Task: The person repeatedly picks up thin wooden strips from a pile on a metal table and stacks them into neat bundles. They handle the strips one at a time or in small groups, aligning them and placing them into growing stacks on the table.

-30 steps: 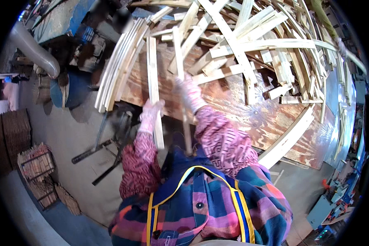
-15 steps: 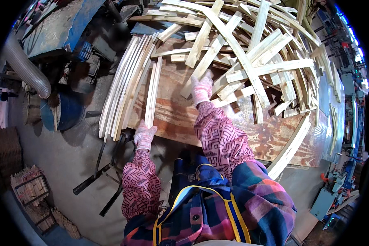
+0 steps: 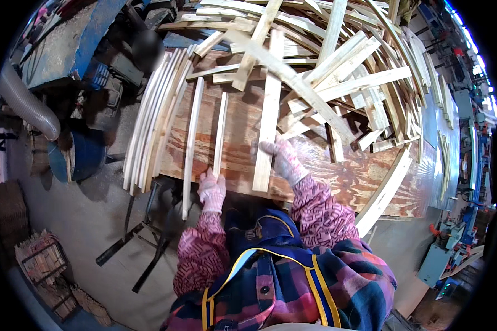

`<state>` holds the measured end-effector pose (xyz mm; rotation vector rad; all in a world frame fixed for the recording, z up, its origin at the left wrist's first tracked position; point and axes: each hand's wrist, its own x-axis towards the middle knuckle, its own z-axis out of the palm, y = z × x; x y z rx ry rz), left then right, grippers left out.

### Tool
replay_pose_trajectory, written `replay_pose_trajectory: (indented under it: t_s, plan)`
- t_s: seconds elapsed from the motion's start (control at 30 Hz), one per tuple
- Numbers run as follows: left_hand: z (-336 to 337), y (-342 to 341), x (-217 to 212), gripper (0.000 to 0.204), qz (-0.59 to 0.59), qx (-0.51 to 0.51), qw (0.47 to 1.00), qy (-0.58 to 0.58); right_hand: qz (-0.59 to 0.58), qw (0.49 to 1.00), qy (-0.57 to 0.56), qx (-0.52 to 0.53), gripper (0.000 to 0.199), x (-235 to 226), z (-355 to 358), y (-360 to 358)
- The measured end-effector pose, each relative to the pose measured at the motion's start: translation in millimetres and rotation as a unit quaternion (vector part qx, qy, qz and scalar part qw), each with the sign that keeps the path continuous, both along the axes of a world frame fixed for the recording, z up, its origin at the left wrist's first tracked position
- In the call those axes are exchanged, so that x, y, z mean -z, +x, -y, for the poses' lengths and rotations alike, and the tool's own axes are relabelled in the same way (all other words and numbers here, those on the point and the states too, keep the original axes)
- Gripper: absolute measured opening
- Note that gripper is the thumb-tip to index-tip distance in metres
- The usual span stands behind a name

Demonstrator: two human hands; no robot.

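Grey concrete floor below and to the left, dusty. Ribbed grey duct hose curving at far left, above a blue drum. Stacked small wood pieces near left. Machinery with red and blue parts along the right edge.

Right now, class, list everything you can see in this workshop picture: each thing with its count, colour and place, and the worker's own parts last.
Plywood table: one, reddish-brown, centre.
Loose wooden slats: many, pale, heaped across the table's far side.
Wide slat: one, pale, lying lengthwise under the right hand.
Thin slat: one, pale, its near end at the left hand.
Curved strips: a stacked bundle, pale, along the table's left edge.
Flexible hose: one, grey, far left.
Blue drum: one, on the floor at left.
Small wood bundles: several, brown, lower left floor.
Left hand: gloved, pinkish-white, at the near table edge.
Right hand: gloved, resting on the wide slat.
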<state>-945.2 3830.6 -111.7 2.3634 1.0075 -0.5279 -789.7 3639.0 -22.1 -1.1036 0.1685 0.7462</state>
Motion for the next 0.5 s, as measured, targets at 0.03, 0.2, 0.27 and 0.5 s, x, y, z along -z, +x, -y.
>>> replay_pose_trajectory:
  t_s: [0.03, 0.2, 0.27, 0.5]
  plan:
    - [1.5, 6.7, 5.0, 0.062, 0.006, 0.007, 1.0, 0.021, -0.079, 0.996, -0.029, -0.025, 0.033, 7.3, 14.9, -9.4]
    - [38.5, 49.6, -29.4, 0.083, 0.322, 0.04, 0.926, -0.192, 0.164, 0.979, -0.119, 0.035, 0.033, 39.1, 35.1, -43.4]
    - [64.9, 65.9, -21.1, 0.068, 0.276, -0.016, 0.907, -0.318, 0.315, 0.873, -0.292, -0.231, 0.034, -29.6, 31.9, -33.3]
    - [108.2, 104.0, -75.1, 0.026, 0.179, -0.119, 0.826, -0.521, 0.603, 0.36, -0.707, -0.084, 0.067, -64.9, 110.5, 107.7]
